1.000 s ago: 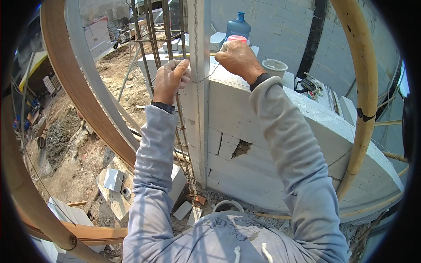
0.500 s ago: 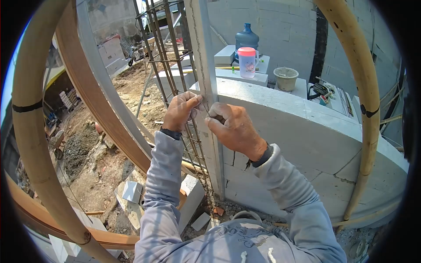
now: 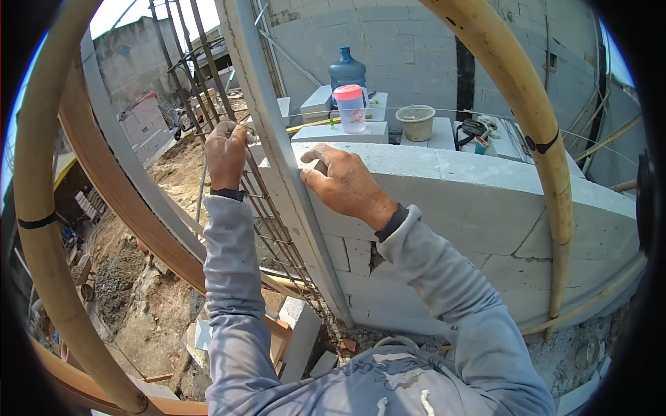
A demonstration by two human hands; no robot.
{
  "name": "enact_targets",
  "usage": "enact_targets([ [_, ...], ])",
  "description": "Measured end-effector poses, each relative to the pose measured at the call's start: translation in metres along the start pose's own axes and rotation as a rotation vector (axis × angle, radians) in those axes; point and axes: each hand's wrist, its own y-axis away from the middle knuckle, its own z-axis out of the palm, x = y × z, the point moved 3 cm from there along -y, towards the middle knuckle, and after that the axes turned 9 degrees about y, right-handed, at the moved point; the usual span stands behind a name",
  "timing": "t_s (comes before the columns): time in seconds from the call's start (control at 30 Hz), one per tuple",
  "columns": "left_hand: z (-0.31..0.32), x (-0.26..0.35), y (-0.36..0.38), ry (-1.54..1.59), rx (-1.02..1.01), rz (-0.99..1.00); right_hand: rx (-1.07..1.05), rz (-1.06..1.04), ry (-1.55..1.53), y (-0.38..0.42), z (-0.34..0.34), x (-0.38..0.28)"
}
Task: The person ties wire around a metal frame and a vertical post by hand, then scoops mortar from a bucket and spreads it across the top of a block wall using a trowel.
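My left hand [image 3: 227, 154] is closed in a pinch at the left side of the upright grey post [image 3: 277, 139], its fingertips on a thin string [image 3: 444, 109]. That string runs from near the post to the right, above the wall. My right hand [image 3: 343, 182] is just right of the post, over the top edge of the white block wall [image 3: 430, 201]. Its fingers are bent, with thumb and forefinger apart and nothing visible between them. A rebar cage [image 3: 267, 208] stands along the post's left side, partly behind my left hand.
Curved bamboo poles [image 3: 555, 229] frame both sides, with a curved wooden frame [image 3: 118, 180] at left. Behind the wall are a pink-lidded jug [image 3: 351, 118], a blue water bottle [image 3: 347, 73], a bucket [image 3: 416, 125] and tools [image 3: 475, 132]. Loose blocks [image 3: 302, 340] lie below.
My hands have moved apart: the left stays at the post's left side, the right has let go and shifted to its right. The view has turned, and the string now shows across the wall.
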Motion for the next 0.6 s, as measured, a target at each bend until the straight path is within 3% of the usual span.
enact_targets([
  [0.17, 0.003, 0.023, -0.021, 0.12, 0.029, 0.013, 0.152, 0.009, 0.007, -0.025, -0.01, -0.006],
  [0.3, -0.014, -0.017, -0.078, 0.119, -0.023, 0.126, 0.195, 0.0, -0.06, -0.044, -0.02, -0.023],
  [0.33, -0.013, -0.017, -0.084, 0.181, -0.064, 0.034, 0.274, -0.09, -0.006, -0.053, -0.017, -0.025],
  [0.47, -0.022, -0.042, -0.132, 0.114, -0.118, 0.17, 0.274, -0.124, 0.132, -0.084, -0.013, -0.034],
  [0.53, -0.027, -0.039, -0.142, 0.045, -0.121, 0.183, 0.127, -0.061, 0.209, -0.09, -0.017, -0.042],
  [0.6, -0.033, -0.033, -0.146, -0.036, -0.109, 0.234, 0.113, -0.057, 0.263, -0.097, -0.013, -0.044],
])
